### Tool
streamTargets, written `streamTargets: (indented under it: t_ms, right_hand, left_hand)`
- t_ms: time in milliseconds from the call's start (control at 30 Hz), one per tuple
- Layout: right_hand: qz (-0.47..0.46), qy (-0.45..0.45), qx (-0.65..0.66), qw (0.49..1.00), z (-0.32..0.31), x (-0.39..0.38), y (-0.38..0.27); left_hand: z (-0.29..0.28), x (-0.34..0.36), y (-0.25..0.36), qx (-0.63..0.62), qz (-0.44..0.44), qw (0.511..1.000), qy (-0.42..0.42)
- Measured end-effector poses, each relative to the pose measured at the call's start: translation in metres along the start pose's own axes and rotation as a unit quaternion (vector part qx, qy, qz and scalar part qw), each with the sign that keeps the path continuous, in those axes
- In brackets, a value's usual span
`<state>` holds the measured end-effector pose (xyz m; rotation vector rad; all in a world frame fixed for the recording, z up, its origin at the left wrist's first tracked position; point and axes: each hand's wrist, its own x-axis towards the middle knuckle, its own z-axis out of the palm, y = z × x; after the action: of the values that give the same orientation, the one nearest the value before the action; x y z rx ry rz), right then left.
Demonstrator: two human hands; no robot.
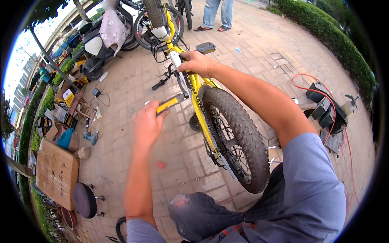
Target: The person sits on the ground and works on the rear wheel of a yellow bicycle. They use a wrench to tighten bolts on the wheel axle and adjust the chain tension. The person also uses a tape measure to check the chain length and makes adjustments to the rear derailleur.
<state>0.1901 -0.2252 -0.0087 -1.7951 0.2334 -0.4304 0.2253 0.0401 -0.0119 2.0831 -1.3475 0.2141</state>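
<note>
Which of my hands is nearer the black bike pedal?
Right. Your right hand, on the yellow bike, is just below the pedal in the picture; your left hand, holding a yellow tool, is farther down and left.

Two hands, the left hand (148,121) and the right hand (198,65); one yellow tool (169,104); one yellow bicycle (196,84) with two thick tyres (247,139), near and far; near left, one large cardboard box (56,174) and one round stool (84,200).
</note>
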Motion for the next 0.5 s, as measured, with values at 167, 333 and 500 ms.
streamTargets:
  t_ms: [167,333,500]
  right_hand:
    - [0.071,-0.004,0.039,0.997,-0.007,0.001,-0.012]
    - [0.050,-0.002,-0.087,0.995,-0.015,0.003,-0.020]
    - [-0.023,0.085,-0.075,0.993,-0.027,-0.038,-0.038]
  left_hand:
    - [-0.014,0.014,-0.001,0.019,0.022,0.999,-0.013]
    - [-0.026,0.026,0.007,0.049,0.009,0.999,-0.011]
    - [-0.043,0.061,-0.001,0.101,0.023,0.994,0.031]
